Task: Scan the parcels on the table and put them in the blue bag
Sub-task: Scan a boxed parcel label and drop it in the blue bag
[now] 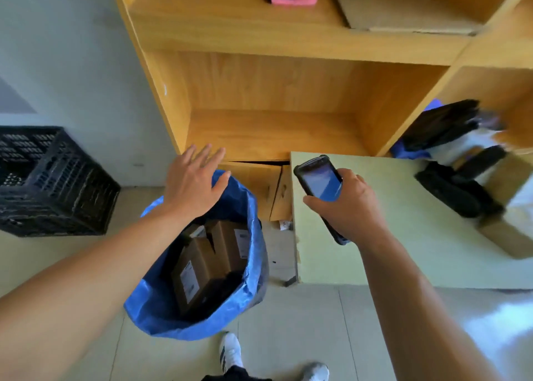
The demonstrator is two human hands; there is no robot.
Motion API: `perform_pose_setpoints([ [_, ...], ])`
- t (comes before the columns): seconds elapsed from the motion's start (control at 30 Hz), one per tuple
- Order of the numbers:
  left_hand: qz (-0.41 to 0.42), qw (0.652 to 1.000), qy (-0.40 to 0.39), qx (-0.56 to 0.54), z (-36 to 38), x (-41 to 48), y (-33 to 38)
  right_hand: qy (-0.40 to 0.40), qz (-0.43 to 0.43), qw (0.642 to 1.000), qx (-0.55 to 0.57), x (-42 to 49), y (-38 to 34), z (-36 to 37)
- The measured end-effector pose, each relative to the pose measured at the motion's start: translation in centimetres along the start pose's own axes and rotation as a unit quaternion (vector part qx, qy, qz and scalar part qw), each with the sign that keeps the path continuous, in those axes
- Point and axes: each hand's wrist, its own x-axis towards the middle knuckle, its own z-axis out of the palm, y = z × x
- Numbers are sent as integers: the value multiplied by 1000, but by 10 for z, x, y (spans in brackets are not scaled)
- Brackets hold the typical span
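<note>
Head view, left hand: the left hand (193, 184) hovers over the far rim of the blue bag (153, 302), fingers straight and spread, holding nothing. I cannot tell whether it touches the rim.
Head view, right hand: the right hand (349, 204) is wrapped round a handheld scanner (320, 184), screen up, above the left part of the table (403, 250).
Bag contents: several cardboard boxes (199, 268) with white labels lie inside, beside something dark.
Parcels on the table: at the far right, blurred, a black soft-looking parcel (458, 191) lies against a brown carton (501, 236), well apart from both hands.
Handling, carton: probably stiff and light enough for one hand. Grip it across two opposite faces, with the label turned toward the scanner.
Handling, black parcel: it looks like a limp film mailer and is likely slippery, so pinch an edge or scoop it from below.
Handling, bag: thin, floppy sheet with a loosely open mouth, so parcels are best dropped in at the centre.
Surroundings: wooden shelving (274, 92) behind the bag, and a black crate (43, 178) on the floor at left.
</note>
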Motion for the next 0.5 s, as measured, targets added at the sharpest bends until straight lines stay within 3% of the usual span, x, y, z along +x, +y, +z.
perform_pose_setpoints([
  [0.5,154,986,37,-56,-40,77,287,122,124,984,36,-56,201,-154],
])
